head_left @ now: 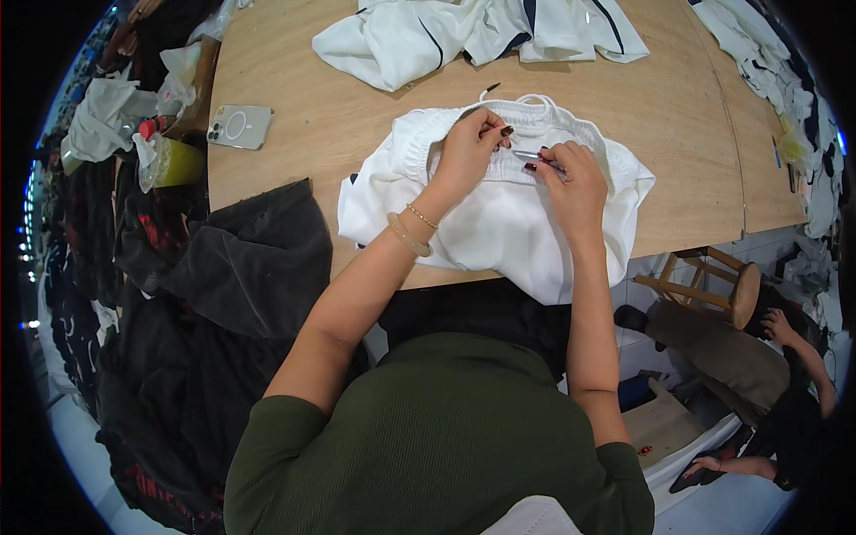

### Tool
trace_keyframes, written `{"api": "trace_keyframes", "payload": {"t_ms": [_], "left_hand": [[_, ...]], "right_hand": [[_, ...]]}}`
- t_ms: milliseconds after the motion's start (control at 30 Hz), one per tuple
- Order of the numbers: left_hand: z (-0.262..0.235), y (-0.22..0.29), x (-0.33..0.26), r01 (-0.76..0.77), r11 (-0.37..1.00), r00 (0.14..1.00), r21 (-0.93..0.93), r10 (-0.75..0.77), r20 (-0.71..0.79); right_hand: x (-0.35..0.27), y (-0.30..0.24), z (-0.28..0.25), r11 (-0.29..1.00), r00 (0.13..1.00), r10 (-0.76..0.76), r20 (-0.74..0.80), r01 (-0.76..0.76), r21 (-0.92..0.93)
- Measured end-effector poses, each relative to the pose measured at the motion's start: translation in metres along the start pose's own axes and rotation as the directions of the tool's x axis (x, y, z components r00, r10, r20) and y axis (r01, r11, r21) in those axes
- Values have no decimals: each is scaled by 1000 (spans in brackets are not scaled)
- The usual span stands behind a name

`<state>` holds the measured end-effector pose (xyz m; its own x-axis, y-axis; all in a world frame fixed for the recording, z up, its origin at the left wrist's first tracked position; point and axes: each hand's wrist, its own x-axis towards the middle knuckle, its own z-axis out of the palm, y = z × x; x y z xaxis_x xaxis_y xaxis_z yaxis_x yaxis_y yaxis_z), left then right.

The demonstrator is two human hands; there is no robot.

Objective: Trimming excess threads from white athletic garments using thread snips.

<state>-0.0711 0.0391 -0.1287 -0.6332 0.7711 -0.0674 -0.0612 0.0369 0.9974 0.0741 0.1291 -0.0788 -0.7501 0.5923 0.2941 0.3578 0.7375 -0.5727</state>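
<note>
White elastic-waist bottoms (499,223) lie on the wooden table, their waistband towards the middle and the lower part draping over the near edge. A white drawstring (536,97) loops out at the far side of the waistband; one cord end has a dark tip. My left hand (467,153) is closed in a pinch on the waistband, at its inner near side. In my right hand (577,185) are small thread snips (528,155), their silver blades pointing left towards the left fingertips. The fingers partly cover the handle. Whether a thread lies between the hands is too small to tell.
More white garments with dark trim (401,45) lie at the far edge. A phone (240,127) rests at the left, near a cup of yellow-green drink (175,164). Dark cloth (259,250) hangs over the left edge. A wooden stool (713,283) and another person's hand (781,327) are at right.
</note>
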Motion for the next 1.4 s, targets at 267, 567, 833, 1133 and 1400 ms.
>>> {"api": "trace_keyframes", "payload": {"t_ms": [267,567,833,1133,1400], "left_hand": [[-2,-1,0,-4,998,1000,-63,5,22],[-7,0,1,53,996,999,-75,-52,6],[-17,24,-16,-360,817,910,450,201,364],[-22,22,-14,-77,996,996,-39,78,33],[-15,31,-38,-195,930,980,310,175,92]], "right_hand": [[5,0,9,999,999,-30,28,29,27],[1,14,18,879,968,246,49,-245,409],[-1,34,15,599,922,370,114,-331,729],[-2,46,18,504,914,383,133,-327,799],[-1,48,21,488,918,379,117,-306,817]]}}
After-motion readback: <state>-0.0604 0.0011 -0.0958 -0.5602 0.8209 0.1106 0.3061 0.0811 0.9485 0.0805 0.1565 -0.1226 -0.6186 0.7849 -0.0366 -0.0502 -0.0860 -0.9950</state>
